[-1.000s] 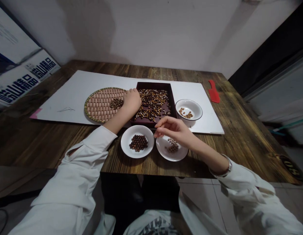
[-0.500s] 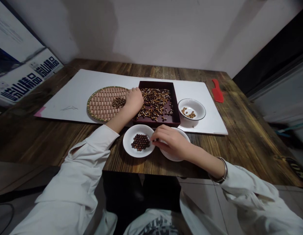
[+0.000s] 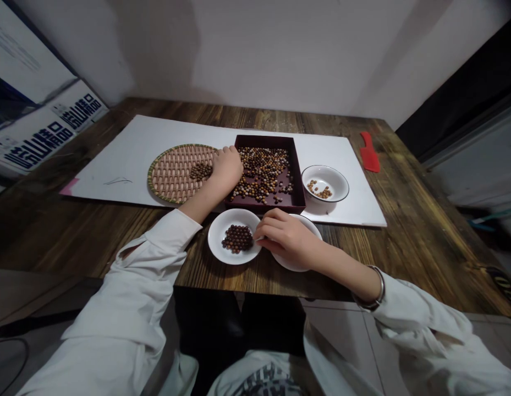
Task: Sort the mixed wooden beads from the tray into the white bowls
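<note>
My left hand [image 3: 226, 168] rests curled between a round woven bamboo tray [image 3: 170, 176] and a dark maroon rectangular tray [image 3: 264, 141]. Its fingers reach over the maroon rim towards the mixed brown and tan beads [image 3: 263, 173] inside. A small heap of beads [image 3: 201, 171] lies on the woven tray. My right hand [image 3: 286, 237] covers most of a white dish [image 3: 300, 266], hiding its contents. Its fingertips touch the rim of a second white dish [image 3: 226, 221], which holds dark brown beads [image 3: 237, 238]. I cannot tell whether either hand holds a bead.
A white bowl [image 3: 338, 177] with several tan beads stands on a white board [image 3: 354, 154] covering the wooden table [image 3: 416, 247]. A red plastic paddle-shaped tool [image 3: 369, 152] lies beyond the board. Printed boxes [image 3: 40, 135] lean at the left.
My right hand has moved down from above the right dish and now covers it, with fingertips at the other dish's rim. My left hand stays nearly still.
</note>
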A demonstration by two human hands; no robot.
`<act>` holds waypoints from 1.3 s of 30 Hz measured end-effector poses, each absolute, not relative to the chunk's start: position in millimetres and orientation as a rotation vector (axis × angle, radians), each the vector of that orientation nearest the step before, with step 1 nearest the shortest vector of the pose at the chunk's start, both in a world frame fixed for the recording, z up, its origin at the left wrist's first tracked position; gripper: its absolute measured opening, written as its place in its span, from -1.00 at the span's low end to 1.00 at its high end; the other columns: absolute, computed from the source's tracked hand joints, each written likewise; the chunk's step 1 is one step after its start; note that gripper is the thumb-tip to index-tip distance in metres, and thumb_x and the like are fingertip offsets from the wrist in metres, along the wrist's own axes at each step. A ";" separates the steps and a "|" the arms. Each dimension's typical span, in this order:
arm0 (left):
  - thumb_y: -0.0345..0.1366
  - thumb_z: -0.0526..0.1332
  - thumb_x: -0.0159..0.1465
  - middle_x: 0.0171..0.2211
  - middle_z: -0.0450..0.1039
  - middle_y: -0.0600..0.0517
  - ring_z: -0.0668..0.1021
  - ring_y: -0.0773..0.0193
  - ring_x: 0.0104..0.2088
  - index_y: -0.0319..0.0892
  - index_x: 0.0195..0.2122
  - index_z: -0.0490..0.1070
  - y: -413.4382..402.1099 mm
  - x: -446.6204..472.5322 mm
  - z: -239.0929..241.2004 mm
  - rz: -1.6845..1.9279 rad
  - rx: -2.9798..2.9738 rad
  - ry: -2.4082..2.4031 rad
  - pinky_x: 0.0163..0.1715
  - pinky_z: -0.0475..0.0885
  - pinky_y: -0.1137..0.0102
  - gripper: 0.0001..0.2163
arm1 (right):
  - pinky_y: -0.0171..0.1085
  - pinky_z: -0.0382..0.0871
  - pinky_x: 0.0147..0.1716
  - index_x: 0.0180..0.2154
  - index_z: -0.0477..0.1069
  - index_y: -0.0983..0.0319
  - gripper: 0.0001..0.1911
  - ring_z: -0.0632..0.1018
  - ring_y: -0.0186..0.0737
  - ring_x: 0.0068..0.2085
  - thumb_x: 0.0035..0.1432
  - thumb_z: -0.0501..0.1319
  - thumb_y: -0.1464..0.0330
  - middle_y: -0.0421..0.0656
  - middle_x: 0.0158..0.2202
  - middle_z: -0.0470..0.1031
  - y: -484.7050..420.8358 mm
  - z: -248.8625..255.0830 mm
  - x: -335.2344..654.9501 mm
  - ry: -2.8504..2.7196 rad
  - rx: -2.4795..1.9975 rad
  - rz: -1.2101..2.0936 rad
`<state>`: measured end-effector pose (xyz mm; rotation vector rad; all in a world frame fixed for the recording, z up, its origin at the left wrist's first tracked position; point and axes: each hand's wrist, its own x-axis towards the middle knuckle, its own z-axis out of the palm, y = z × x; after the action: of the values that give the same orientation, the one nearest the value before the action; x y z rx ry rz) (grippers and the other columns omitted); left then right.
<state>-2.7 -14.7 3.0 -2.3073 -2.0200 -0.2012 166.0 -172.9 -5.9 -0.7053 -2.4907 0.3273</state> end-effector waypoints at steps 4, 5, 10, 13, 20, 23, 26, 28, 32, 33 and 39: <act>-0.34 0.00 0.36 0.14 0.34 -0.48 0.41 -0.14 0.16 -0.53 0.15 0.23 -17.2 -1.8 6.2 -0.185 -2.315 -2.029 0.14 0.32 0.14 -0.59 | -0.14 0.41 -0.19 -0.20 0.45 0.25 -0.85 0.42 -0.11 -0.17 0.37 0.11 0.42 -0.03 -0.23 0.59 -173.1 -5.5 165.5 -2.481 -0.690 0.299; -0.35 0.00 0.36 0.14 0.33 -0.47 0.41 -0.14 0.16 -0.53 0.15 0.23 -17.6 -1.6 6.9 -0.182 -2.316 -2.032 0.14 0.32 0.14 -0.59 | -0.14 0.41 -0.19 -0.20 0.45 0.25 -0.85 0.42 -0.11 -0.18 0.37 0.10 0.42 -0.03 -0.24 0.58 -173.2 -5.4 165.4 -2.484 -0.691 0.299; -0.35 0.00 0.36 0.14 0.33 -0.47 0.41 -0.12 0.16 -0.51 0.15 0.23 -16.3 -1.7 5.9 -0.181 -2.306 -2.038 0.14 0.32 0.15 -0.60 | -0.14 0.41 -0.19 -0.22 0.45 0.24 -0.82 0.42 -0.11 -0.17 0.39 0.09 0.41 -0.02 -0.24 0.58 -174.0 -5.2 164.6 -2.489 -0.715 0.305; -0.34 0.01 0.36 0.14 0.34 -0.46 0.41 -0.11 0.15 -0.51 0.14 0.24 -13.9 -2.5 3.4 -0.176 -2.303 -2.027 0.14 0.32 0.17 -0.60 | -0.14 0.40 -0.19 -0.22 0.46 0.24 -0.82 0.41 -0.11 -0.17 0.38 0.09 0.42 -0.02 -0.24 0.58 -174.6 -5.0 164.4 -2.493 -0.713 0.299; -0.32 0.02 0.37 0.14 0.33 -0.44 0.39 -0.12 0.17 -0.50 0.16 0.24 -13.6 -3.8 3.0 -0.181 -2.310 -1.994 0.15 0.30 0.16 -0.59 | -0.14 0.40 -0.20 -0.23 0.46 0.26 -0.80 0.40 -0.10 -0.17 0.39 0.08 0.42 -0.02 -0.23 0.58 -175.6 -3.2 163.8 -2.506 -0.702 0.276; -0.32 0.04 0.37 0.20 0.28 -0.41 0.34 -0.13 0.22 -0.47 0.21 0.21 -16.2 -2.9 5.9 -0.222 -2.382 -1.842 0.17 0.27 0.14 -0.57 | -0.14 0.41 -0.20 -0.23 0.47 0.28 -0.80 0.39 -0.10 -0.17 0.39 0.08 0.41 -0.01 -0.23 0.58 -175.6 -3.1 163.4 -2.510 -0.698 0.252; -0.30 0.07 0.38 0.21 0.28 -0.34 0.32 -0.10 0.23 -0.38 0.25 0.21 -18.1 -1.4 7.0 -0.227 -2.543 -1.570 0.21 0.21 0.11 -0.55 | -0.14 0.41 -0.20 -0.24 0.48 0.27 -0.79 0.40 -0.10 -0.17 0.39 0.07 0.41 -0.02 -0.23 0.58 -175.9 -3.1 163.3 -2.519 -0.708 0.242; -0.29 0.06 0.40 0.17 0.34 -0.29 0.35 -0.06 0.21 -0.32 0.23 0.27 -17.8 -0.7 5.6 -0.180 -2.642 -1.423 0.22 0.19 0.10 -0.59 | -0.14 0.40 -0.20 -0.24 0.48 0.27 -0.78 0.40 -0.10 -0.18 0.39 0.07 0.41 -0.02 -0.22 0.58 -176.2 -2.9 163.2 -2.521 -0.711 0.232; -0.28 0.05 0.41 0.13 0.40 -0.23 0.42 -0.01 0.15 -0.27 0.21 0.32 -13.5 -1.8 0.3 -0.083 -2.719 -1.301 0.15 0.26 0.17 -0.62 | -0.15 0.40 -0.21 -0.23 0.48 0.28 -0.79 0.39 -0.10 -0.18 0.39 0.08 0.42 -0.01 -0.23 0.58 -177.0 -2.6 163.1 -2.521 -0.703 0.212; -0.28 0.05 0.41 0.13 0.41 -0.22 0.43 0.00 0.14 -0.26 0.21 0.33 -12.1 -2.4 -0.9 -0.072 -2.718 -1.293 0.13 0.28 0.19 -0.62 | -0.15 0.39 -0.20 -0.23 0.48 0.28 -0.78 0.39 -0.10 -0.18 0.39 0.07 0.42 -0.02 -0.23 0.58 -177.1 -2.6 163.1 -2.522 -0.704 0.210; -0.31 0.09 0.39 0.03 0.48 -0.22 0.51 0.01 0.06 -0.26 0.08 0.45 -8.7 -5.4 -2.6 -0.027 -2.700 -1.229 0.02 0.35 0.22 -0.70 | -0.16 0.39 -0.19 -0.23 0.48 0.29 -0.78 0.39 -0.11 -0.16 0.40 0.07 0.43 -0.02 -0.21 0.58 -177.4 -2.9 163.1 -2.537 -0.701 0.190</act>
<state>-5.4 -8.7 -2.6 -2.7004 -1.2291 -0.0271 163.1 -177.4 -2.9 -0.7007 -2.5373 0.1897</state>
